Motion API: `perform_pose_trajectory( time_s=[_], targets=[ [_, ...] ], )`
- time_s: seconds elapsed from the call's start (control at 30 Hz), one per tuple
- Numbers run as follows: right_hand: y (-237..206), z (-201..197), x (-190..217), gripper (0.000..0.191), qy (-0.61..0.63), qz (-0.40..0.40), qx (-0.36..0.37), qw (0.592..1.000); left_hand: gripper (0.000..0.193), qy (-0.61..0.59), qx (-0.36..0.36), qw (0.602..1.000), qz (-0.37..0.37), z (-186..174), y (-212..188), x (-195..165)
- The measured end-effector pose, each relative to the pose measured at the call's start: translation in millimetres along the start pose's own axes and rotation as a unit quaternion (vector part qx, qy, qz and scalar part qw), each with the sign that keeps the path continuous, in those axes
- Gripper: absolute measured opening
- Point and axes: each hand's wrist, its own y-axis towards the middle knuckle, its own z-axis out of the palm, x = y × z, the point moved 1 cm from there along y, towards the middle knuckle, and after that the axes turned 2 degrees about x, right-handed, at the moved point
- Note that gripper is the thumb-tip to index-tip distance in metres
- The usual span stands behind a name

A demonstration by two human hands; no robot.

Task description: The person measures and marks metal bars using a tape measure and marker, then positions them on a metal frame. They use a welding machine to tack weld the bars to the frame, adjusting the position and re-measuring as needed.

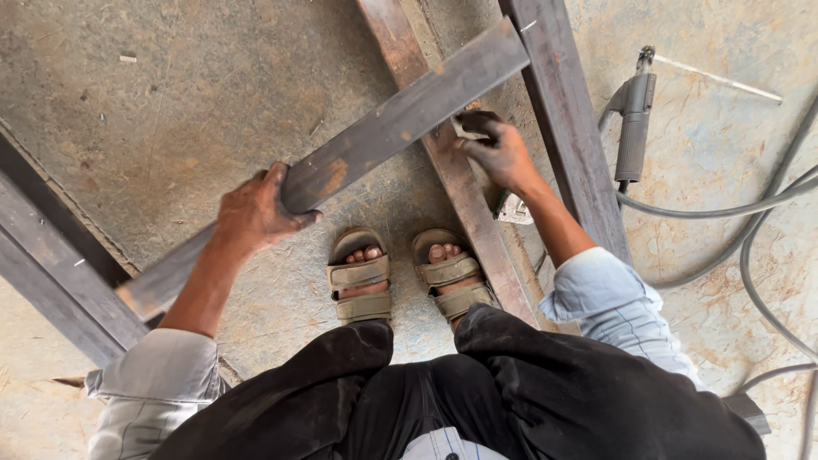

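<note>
Rough concrete floor [196, 94], stained and scattered with bits of straw and dust, fills the view beneath a squatting person in dark trousers, rolled pale sleeves and tan sandals [409, 277]. Several dark steel bars lie on it: a rusty flat one [464, 213] runs from the top down past the feet, a darker one [567, 128] lies just right of it, and two more [47, 247] cross the left edge.

The left hand [256, 213] is wrapped closed around a long rectangular steel tube [383, 128], gripping it near its middle; the tube slants from lower left to upper right, lying across the rusty bar with its far end reaching the darker one. The right hand [503, 153] is curled closed on a small pale block [470, 126], pressed where the tube crosses the rusty bar, just under the tube's edge.

To the right, apart from both hands, a grey welding electrode holder [635, 119] with a thin rod lies on the floor, its thick grey cables [750, 255] looping away toward the right edge
</note>
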Motion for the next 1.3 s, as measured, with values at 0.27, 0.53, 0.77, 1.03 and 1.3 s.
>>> perform_pose_trajectory(
  time_s=[0.27,0.53,0.77,1.03,1.3],
  targets=[
    [-3,-6,9,0.057,0.479,0.003,-0.058,0.876,0.098,0.036,-0.049,0.998,0.024,-8,5,4],
    [1,-8,17,0.044,0.446,0.019,-0.084,0.891,0.092,0.026,-0.046,0.998,0.031,0,12,9],
    [4,-12,13,0.039,0.441,0.033,-0.084,0.893,0.096,0.03,-0.014,0.999,0.006,-2,11,8],
    [3,-11,6,0.035,0.447,0.022,-0.089,0.89,0.097,0.021,-0.042,0.998,0.034,-2,11,8],
    [9,-14,16,0.046,0.537,0.002,-0.112,0.836,0.1,0.026,-0.036,0.998,0.038,-2,11,9]
  ],
)
